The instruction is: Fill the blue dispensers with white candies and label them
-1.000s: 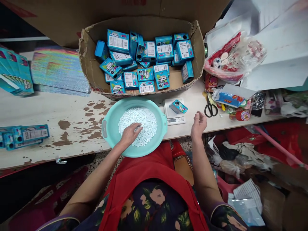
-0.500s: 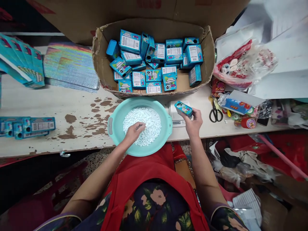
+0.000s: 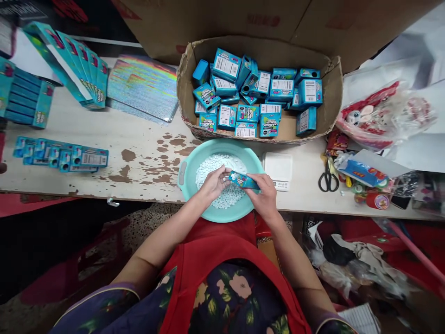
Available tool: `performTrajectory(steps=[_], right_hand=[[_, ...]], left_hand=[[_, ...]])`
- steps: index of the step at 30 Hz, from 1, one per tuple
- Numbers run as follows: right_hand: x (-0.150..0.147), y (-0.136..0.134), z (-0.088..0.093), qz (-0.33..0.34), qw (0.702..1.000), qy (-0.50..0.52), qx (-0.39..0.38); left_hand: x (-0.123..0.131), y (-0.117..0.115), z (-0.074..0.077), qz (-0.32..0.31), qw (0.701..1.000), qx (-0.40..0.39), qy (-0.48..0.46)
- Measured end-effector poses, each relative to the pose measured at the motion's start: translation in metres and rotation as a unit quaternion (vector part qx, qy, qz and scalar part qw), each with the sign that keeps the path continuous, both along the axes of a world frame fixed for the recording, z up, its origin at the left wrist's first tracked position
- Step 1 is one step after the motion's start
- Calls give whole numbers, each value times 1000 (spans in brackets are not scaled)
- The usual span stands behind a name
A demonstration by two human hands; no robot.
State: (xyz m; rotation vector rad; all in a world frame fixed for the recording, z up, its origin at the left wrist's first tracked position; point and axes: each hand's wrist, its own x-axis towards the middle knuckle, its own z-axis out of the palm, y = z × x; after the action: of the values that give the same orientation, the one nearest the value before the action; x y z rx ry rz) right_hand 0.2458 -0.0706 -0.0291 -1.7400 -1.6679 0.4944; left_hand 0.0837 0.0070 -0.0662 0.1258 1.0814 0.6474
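Observation:
My right hand [image 3: 265,194] grips a small blue candy box [image 3: 246,182] held tilted over a mint-green basin [image 3: 259,168]. White candies show at the hole in the box's left end. My left hand [image 3: 214,184] is at that end, its fingers curled around a few white candies. Beneath both hands, many small white candies [image 3: 225,200] fill the basin's middle. A white digital scale [image 3: 278,168] sits just right of the basin, with nothing on its plate.
Behind the basin, a cardboard box [image 3: 259,135] holds many blue candy boxes [image 3: 227,65]. More boxes [image 3: 91,157] lie in rows at left, near silvery sheets [image 3: 142,88] and flat blue cartons [image 3: 83,69]. Black-handled scissors [image 3: 328,180] and bagged items [image 3: 375,116] are at right.
My right hand has brought the blue box left, from above the scale to over the basin. My left hand has lifted from the candies to the box's opening. The view has shifted left.

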Motion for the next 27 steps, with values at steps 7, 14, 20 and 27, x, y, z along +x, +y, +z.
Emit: performTrajectory(steps=[7, 14, 20, 27], right_hand=[[-11, -1, -14, 4, 999, -30, -20], [-16, 0, -8, -2, 1000, -19, -11], [-20, -6, -11, -1, 1000, 2, -23], [-10, -11, -31, -108, 973, 198, -48]], left_hand=[[-10, -5, 0, -9, 998, 62, 22], [-19, -10, 3, -101, 967, 217, 84], [-26, -7, -13, -201, 869, 365, 267], [-55, -6, -9, -388, 711, 450, 377]])
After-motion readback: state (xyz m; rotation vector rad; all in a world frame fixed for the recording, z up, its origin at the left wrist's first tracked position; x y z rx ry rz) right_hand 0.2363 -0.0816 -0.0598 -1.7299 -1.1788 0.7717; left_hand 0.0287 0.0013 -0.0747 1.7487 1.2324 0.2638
